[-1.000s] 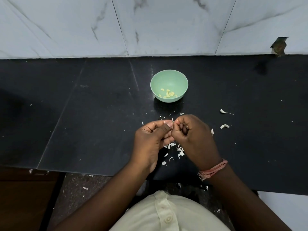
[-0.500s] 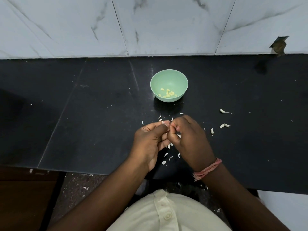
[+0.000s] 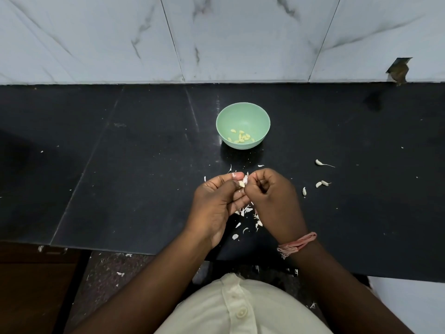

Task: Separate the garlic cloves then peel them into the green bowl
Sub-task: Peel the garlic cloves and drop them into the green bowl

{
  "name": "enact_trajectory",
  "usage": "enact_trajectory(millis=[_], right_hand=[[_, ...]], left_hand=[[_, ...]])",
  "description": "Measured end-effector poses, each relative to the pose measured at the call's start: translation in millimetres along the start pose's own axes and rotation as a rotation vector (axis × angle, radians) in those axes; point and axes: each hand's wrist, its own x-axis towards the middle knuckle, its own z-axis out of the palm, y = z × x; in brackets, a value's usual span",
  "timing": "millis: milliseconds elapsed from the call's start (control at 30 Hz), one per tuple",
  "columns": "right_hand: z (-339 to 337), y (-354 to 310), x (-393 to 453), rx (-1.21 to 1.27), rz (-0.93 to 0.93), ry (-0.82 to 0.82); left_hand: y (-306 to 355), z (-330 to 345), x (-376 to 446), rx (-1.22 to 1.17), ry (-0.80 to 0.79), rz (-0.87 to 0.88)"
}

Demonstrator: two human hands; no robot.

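Observation:
My left hand [image 3: 216, 203] pinches a small garlic clove [image 3: 241, 184] between thumb and fingers, above the black counter. My right hand [image 3: 274, 201], fingers curled, pinches the white skin [image 3: 245, 179] that stands off the clove's top. The green bowl [image 3: 243, 116] sits just beyond the hands and holds several peeled yellowish cloves [image 3: 241, 137]. Unpeeled cloves lie to the right: one with a long tail [image 3: 319, 162], a pair [image 3: 321, 183], and one nearer my right hand [image 3: 304, 191].
White peel scraps [image 3: 246, 213] are scattered on the black counter [image 3: 144, 165] under and in front of my hands. A marble-tiled wall [image 3: 216, 37] rises behind the counter. The counter's front edge runs just below my wrists.
The clove's pale flesh now shows between my fingertips, with skin lifted off its top by my right hand. Both hands stayed in about the same place.

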Motion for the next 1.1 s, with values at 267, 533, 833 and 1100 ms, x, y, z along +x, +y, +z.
enact_trajectory(millis=[267,533,833,1100], right_hand=[[-0.1,-4.3,-1.3,0.016,0.029,0.018],[-2.9,-7.3,-0.5,0.163,0.130,0.049],[-8.1,-1.9,0.6,0.143,0.092,0.082],[-8.5,1.5,1.5,-0.090,-0.055,0.223]], left_hand=[[0.2,-1.0,-2.0,-0.061,-0.031,-0.007],[0.5,-5.0,0.5,-0.139,-0.013,0.027],[1.4,-4.9,-1.3,-0.174,-0.020,0.086],[-2.4,-8.2,-1.0,-0.168,-0.022,0.165]])
